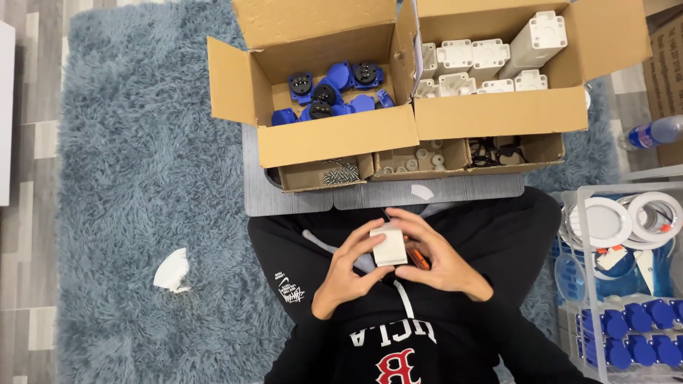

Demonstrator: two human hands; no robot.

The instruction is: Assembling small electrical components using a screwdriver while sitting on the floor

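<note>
Small white plastic housing (389, 246), boxy, held over lap; orange-handled tool (418, 259) beside it.

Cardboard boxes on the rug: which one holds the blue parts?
The big open carton on the left, full of blue round sockets. The big carton beside it on the right holds white housings; the small trays in front hold no blue parts.

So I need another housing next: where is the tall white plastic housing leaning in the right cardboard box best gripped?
Grip the tall white plastic housing around its upper end, coming from above: it leans clear above the shorter white housings, its long sides exposed.
</note>
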